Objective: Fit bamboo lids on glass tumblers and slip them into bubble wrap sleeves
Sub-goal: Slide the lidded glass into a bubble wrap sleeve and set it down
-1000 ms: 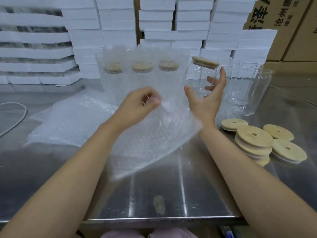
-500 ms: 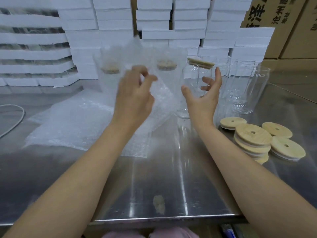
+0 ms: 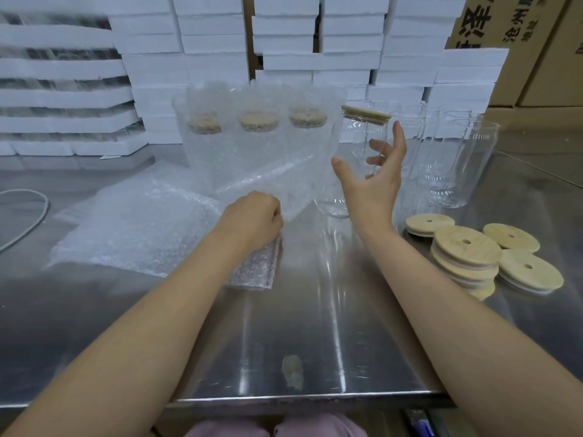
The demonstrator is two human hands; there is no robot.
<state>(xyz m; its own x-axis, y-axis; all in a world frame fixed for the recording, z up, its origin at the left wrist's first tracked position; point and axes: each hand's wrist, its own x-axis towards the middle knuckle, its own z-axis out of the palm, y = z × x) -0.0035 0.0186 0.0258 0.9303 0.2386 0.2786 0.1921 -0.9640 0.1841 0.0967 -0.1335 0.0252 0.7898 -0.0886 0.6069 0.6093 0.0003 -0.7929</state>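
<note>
My right hand (image 3: 375, 181) holds a clear glass tumbler (image 3: 353, 143) tilted above the table, thumb in front and fingers behind the glass. A bamboo lid (image 3: 366, 114) sits on its top. My left hand (image 3: 254, 217) is curled low over the table and grips a bubble wrap sleeve (image 3: 277, 187) that reaches up toward the tumbler's base. Three wrapped, lidded tumblers (image 3: 258, 134) stand in a row behind.
A pile of flat bubble wrap sleeves (image 3: 126, 225) lies at the left. Loose bamboo lids (image 3: 467, 250) are stacked at the right, with bare glass tumblers (image 3: 457, 159) behind them. White foam boxes (image 3: 214, 42) line the back. A cable (image 3: 31, 216) lies far left.
My left hand dropped from chest height to the table and closed on a bubble wrap sleeve. My right hand with the lidded tumbler barely moved.
</note>
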